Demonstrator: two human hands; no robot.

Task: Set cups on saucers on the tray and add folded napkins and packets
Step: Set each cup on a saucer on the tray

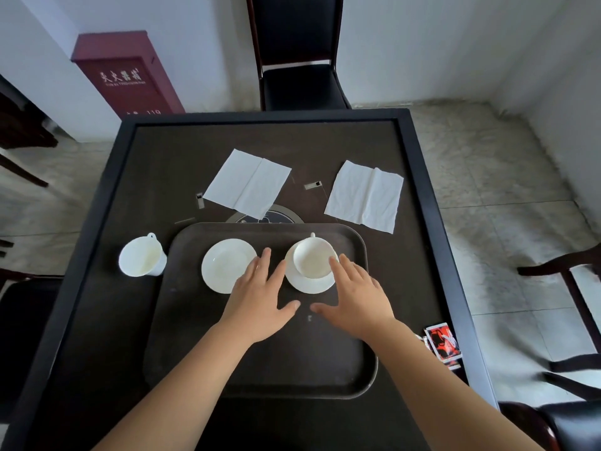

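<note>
Table: dark square table (pixel 156 164) with a raised black rim; matte top, a round inlay partly hidden behind the tray's far edge
Tray: dark brown rectangular tray (pixel 260 369) with rounded corners and a low lip, lying at table centre, near half bare
Right saucer: white glossy round saucer (pixel 309 286) on the tray's far right part
Cup on saucer: white glazed cup (pixel 312 260) standing upright on that saucer, its handle pointing away from the person, inside looks empty
Left saucer: second white saucer (pixel 224 265) on the tray's far left part, nothing on it; its near right edge is covered by the left hand
Loose cup: second white cup (pixel 141 257) on the table just left of the tray, off the tray, handle at the far side
Napkins: two white paper napkins, left one (pixel 247 183) and right one (pixel 366 195), lying flat and creased beyond the tray; the left one overlaps the round inlay
Packets: red, black and white packets (pixel 444 345) stacked at the table's right edge, well apart from the tray
Left hand: left hand (pixel 260 294) flat, fingers spread, nothing held; fingertips over the gap between the saucers
Right hand: right hand (pixel 356 296) flat, fingers spread, nothing held; fingertips at the cup's right side, contact unclear
Surroundings: black padded chair (pixel 299 53) beyond the table; red cabinet (pixel 126 73) with white lettering against the wall
</note>
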